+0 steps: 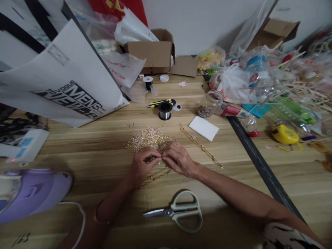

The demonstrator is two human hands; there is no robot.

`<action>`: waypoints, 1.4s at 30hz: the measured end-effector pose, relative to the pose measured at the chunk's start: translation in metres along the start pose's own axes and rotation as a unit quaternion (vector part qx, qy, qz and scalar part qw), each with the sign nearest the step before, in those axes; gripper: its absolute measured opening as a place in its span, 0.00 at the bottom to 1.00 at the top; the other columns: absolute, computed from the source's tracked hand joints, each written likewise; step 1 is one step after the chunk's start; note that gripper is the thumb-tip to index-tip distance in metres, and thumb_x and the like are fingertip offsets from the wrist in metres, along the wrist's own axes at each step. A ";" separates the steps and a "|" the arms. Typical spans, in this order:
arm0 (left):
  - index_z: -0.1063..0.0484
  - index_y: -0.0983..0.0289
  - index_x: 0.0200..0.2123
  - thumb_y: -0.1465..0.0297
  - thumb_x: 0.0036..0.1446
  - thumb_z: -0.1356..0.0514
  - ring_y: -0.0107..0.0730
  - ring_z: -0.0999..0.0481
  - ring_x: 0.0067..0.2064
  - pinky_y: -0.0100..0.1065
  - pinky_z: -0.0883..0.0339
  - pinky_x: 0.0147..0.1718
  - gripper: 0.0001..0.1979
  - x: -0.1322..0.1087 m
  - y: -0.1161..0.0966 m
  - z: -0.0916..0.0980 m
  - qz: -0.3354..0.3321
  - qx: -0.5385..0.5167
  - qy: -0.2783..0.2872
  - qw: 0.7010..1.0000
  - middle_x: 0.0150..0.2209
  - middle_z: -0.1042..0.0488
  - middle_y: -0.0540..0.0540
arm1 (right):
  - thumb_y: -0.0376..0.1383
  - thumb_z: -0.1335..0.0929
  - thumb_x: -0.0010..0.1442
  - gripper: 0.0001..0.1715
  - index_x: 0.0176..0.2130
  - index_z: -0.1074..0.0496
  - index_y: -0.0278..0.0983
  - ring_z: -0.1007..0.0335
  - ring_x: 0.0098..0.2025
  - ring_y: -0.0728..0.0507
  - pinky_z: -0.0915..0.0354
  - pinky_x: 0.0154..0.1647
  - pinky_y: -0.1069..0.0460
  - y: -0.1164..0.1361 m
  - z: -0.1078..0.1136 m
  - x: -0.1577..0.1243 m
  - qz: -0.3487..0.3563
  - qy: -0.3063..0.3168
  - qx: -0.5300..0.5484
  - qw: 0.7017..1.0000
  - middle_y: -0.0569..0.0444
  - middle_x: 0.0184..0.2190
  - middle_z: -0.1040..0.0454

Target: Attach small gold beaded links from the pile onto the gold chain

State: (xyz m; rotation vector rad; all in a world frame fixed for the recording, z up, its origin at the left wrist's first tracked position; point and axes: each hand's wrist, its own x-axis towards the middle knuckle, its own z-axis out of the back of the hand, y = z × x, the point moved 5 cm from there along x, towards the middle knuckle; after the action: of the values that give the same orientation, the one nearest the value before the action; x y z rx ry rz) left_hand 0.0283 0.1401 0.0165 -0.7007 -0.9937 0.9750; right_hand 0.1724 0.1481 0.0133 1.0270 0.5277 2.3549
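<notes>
My left hand [145,164] and my right hand [178,159] meet at the fingertips over the table, thumb and finger pinched on each. Whatever lies between them is too small to make out. A gold chain [153,179] runs on the tabletop just below, partly hidden by both hands. Right behind my fingers spreads a pile of small clear and gold rings or beads [149,137]. A second gold chain with beads [203,148] lies stretched out to the right of my right hand. Nearer to me rest scissors [185,211] with pale handles, blades pointing left.
Behind the pile stand a wire spool [165,110], a yellow-black cutter [153,103] and a bead jar [207,105]. White paper [204,128] lies right of them. A white bag [67,79] and purple iron [33,193] occupy the left; plastic clutter and a yellow tape measure [285,134] the right.
</notes>
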 end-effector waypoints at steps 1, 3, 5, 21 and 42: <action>0.25 0.65 0.27 0.74 0.50 0.37 0.30 0.24 0.32 0.31 0.30 0.34 0.01 0.000 0.001 0.000 0.002 -0.002 0.003 1.000 0.28 0.23 0.54 | 0.32 0.37 0.61 0.04 0.38 0.33 0.35 0.37 0.36 0.44 0.38 0.40 0.47 0.000 0.000 0.000 0.000 -0.001 0.001 1.000 0.49 0.32 0.29; 0.25 0.65 0.27 0.74 0.50 0.37 0.30 0.24 0.32 0.30 0.31 0.34 0.01 0.000 0.002 0.000 0.008 -0.010 0.006 1.000 0.28 0.23 0.54 | 0.32 0.36 0.61 0.04 0.39 0.33 0.35 0.37 0.37 0.44 0.38 0.40 0.47 -0.001 0.001 0.000 -0.001 -0.005 0.005 1.000 0.50 0.33 0.28; 0.25 0.65 0.27 0.74 0.50 0.37 0.30 0.24 0.31 0.30 0.31 0.33 0.01 -0.001 0.005 0.001 0.014 -0.022 0.006 1.000 0.28 0.23 0.54 | 0.32 0.36 0.61 0.05 0.39 0.32 0.36 0.36 0.37 0.45 0.38 0.41 0.47 -0.001 0.002 0.001 0.000 -0.009 0.010 1.000 0.50 0.33 0.28; 0.26 0.65 0.28 0.72 0.52 0.38 0.30 0.25 0.32 0.31 0.31 0.33 0.03 -0.003 0.011 0.001 0.063 -0.040 0.018 0.997 0.29 0.24 0.54 | 0.34 0.36 0.62 0.04 0.39 0.33 0.36 0.35 0.36 0.45 0.37 0.41 0.48 -0.002 0.004 0.002 -0.009 -0.024 0.033 0.999 0.51 0.31 0.28; 0.25 0.64 0.27 0.74 0.50 0.37 0.30 0.25 0.31 0.30 0.31 0.34 0.01 -0.001 0.005 0.000 0.012 -0.004 0.005 1.000 0.28 0.23 0.54 | 0.34 0.37 0.62 0.05 0.38 0.32 0.36 0.36 0.37 0.44 0.39 0.41 0.47 -0.002 0.002 0.002 -0.010 0.003 0.013 1.000 0.50 0.33 0.27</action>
State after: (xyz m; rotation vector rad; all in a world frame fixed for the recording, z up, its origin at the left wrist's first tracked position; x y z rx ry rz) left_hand 0.0259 0.1415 0.0120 -0.7250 -0.9814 0.9889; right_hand 0.1739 0.1510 0.0148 1.0232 0.5689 2.3402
